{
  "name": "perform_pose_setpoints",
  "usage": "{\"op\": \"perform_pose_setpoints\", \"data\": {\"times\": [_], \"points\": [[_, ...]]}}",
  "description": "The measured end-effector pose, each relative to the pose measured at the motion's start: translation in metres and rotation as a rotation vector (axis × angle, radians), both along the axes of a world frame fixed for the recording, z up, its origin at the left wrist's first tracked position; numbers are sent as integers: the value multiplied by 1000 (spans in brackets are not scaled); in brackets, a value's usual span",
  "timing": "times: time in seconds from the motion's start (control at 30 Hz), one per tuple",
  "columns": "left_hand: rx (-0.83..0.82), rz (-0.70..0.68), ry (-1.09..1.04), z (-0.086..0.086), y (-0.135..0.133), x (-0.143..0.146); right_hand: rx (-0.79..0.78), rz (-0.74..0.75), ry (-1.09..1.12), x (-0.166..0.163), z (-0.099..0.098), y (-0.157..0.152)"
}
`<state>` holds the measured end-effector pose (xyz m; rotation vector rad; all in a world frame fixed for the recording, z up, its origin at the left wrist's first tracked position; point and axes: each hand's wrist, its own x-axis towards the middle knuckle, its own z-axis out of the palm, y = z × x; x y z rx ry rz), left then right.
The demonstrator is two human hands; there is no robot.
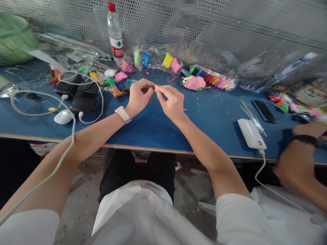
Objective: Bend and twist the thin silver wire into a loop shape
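Note:
My left hand (138, 97) and my right hand (172, 102) meet above the blue table (209, 115), fingertips pinched together. Between them is a small dark reddish piece in a clear wrapper (147, 90), held by both hands. A white band sits on my left wrist. Just beyond the hands lie small bags of coloured clay (120, 76), and a pink clay fish figure (195, 83) sits to the right of them.
A water bottle (115, 34) stands at the back by the mesh wall. Black phones (81, 93), a white mouse (63, 116) and cables lie left. A white power bank (251, 133) and a phone (264, 111) lie right. Another person's arm (301, 160) rests at the right edge.

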<state>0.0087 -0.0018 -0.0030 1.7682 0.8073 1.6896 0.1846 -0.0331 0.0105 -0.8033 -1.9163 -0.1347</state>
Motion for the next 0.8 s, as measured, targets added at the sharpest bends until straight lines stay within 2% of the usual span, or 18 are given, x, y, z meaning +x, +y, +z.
{"op": "perform_pose_setpoints", "data": {"times": [0.4,0.8], "points": [[47,83,107,6,-4,-3,-198,42,268,-10,12,-9],[54,108,130,4,-3,-3,-370,118,394,-3,4,11]]}}
